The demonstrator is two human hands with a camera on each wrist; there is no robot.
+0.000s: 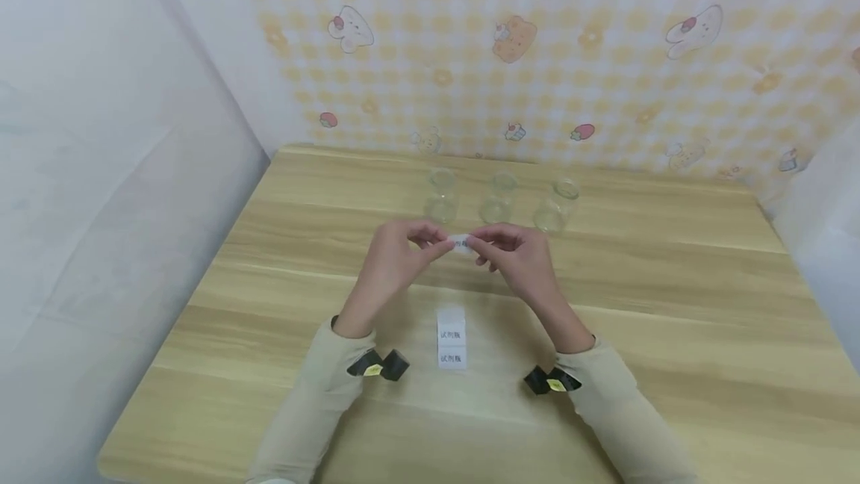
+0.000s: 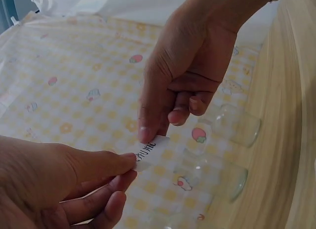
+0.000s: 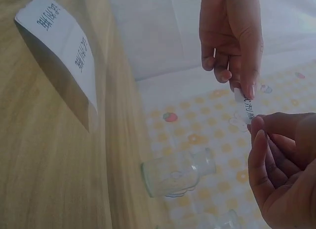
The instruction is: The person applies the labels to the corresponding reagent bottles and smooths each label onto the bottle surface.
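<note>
Between both hands, over the middle of the table, is a small white label (image 1: 460,243) printed with black characters. My left hand (image 1: 399,254) pinches its left end between thumb and forefinger. The right end is pinched the same way by my right hand (image 1: 516,252). In the left wrist view the label (image 2: 146,154) spans the short gap between the fingertips, its ends covered by them. Just beyond the hands stand three clear glass bottles in a row: a left bottle (image 1: 441,196), a middle bottle (image 1: 499,199) and a right bottle (image 1: 557,205).
A white strip of labels (image 1: 452,340) lies on the wooden table (image 1: 269,305) between the forearms, two printed labels showing. In the right wrist view this strip (image 3: 64,41) curls up off the wood. A yellow checked wall covering (image 1: 457,43) rises behind the table's back edge.
</note>
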